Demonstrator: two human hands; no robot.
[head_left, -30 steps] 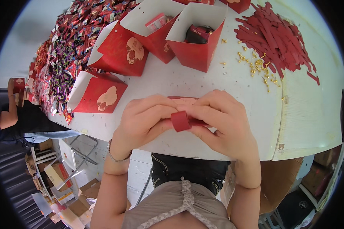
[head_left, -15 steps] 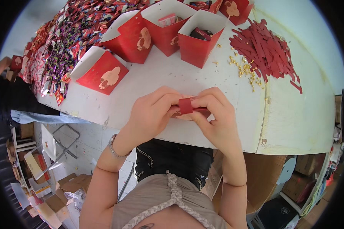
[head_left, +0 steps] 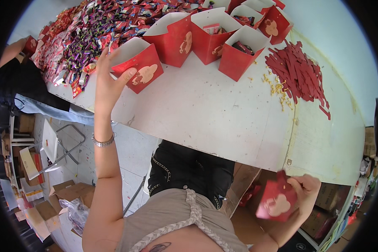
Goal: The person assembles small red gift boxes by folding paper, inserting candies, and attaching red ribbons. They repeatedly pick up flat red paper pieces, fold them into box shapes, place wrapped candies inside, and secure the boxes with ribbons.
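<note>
Two hands now apart (earlier together): left hand [head_left: 107,80] at open red box [head_left: 135,67].

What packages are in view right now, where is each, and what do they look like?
Nearest open box: red, white inside, pale emblem; left hand touches it at the table's left edge.
Row of open boxes: same red, along the far side, some filled.
Flat red package: pale emblem, held in right hand below the table edge.
Wrapped sweets: multicoloured heap, far left.
Cardboard boxes: brown, on the floor.

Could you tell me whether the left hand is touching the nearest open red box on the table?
Touching. The head view shows the left hand with its thumb pressed on the front of the open red box and fingers at its rim.
</note>
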